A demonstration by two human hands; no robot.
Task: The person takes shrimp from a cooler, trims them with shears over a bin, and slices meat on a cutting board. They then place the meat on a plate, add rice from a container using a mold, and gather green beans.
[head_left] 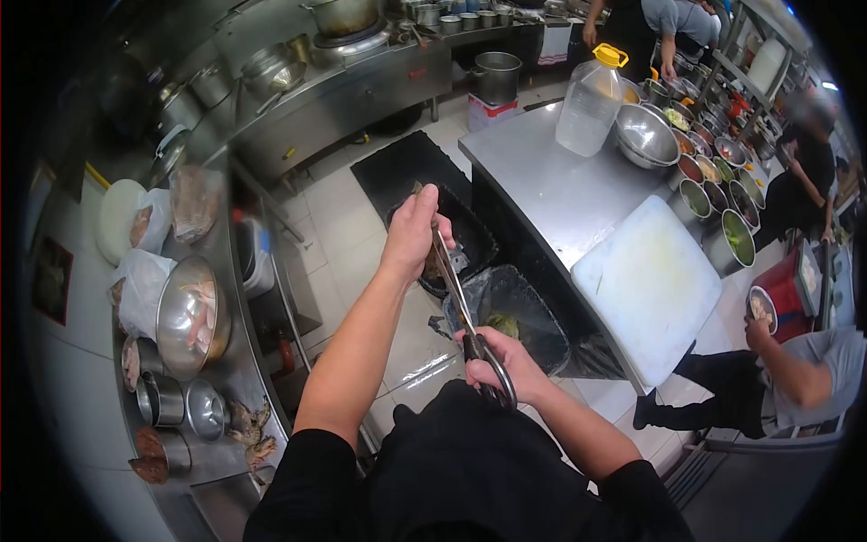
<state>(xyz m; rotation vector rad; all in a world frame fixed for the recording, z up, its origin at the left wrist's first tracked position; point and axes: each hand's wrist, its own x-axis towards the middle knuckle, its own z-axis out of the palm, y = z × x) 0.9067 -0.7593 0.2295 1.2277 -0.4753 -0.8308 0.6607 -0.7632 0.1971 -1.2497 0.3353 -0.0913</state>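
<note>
Head view, right hand (506, 361) gripping scissors (470, 325), left hand's (414, 230) item hidden

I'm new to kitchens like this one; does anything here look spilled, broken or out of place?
Nothing stands out. The right hand works scissors on something gripped by the left hand, above a lined bin. The cutting board overhangs its counter slightly.

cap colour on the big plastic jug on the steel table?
Yellow. The jug itself is clear, standing on the steel table; the head view shows it plainly.
</note>
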